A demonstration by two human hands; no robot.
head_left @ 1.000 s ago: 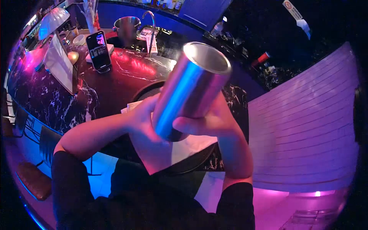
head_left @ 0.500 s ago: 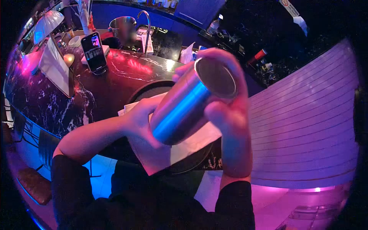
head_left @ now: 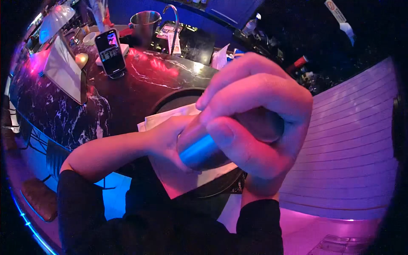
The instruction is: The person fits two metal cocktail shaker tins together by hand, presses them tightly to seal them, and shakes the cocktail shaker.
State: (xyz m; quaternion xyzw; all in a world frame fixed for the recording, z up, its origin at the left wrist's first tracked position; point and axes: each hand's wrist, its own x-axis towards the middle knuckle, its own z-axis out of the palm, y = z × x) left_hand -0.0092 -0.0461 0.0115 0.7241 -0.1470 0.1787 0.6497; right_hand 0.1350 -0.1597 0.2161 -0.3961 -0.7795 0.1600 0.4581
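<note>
A shiny metal shaker tin [head_left: 197, 151] is held at a tilt in front of me, its dark round end up and to the right. My right hand [head_left: 263, 97] curls around that upper end, thumb and fingers closed over it. Around the lower end is my left hand [head_left: 168, 136], gripping from the left; its fingers are partly hidden behind the tin. Beneath both hands a pale cloth [head_left: 172, 180] lies over a round black tray [head_left: 168, 100]. Whether the left hand also touches the cloth, I cannot tell.
On the dark marbled counter [head_left: 131, 93] a phone [head_left: 110, 55] stands upright, beside a leaning menu-like board [head_left: 66, 70] and a shell-shaped lamp [head_left: 57, 21]. Behind are a metal bucket [head_left: 145, 19] and a curved tap [head_left: 175, 25]. A slatted pale surface [head_left: 344, 140] curves along the right.
My right hand has closed over the tin's upper end and hides more of it. The tin has shifted slightly right and down in view, along with the left hand.
</note>
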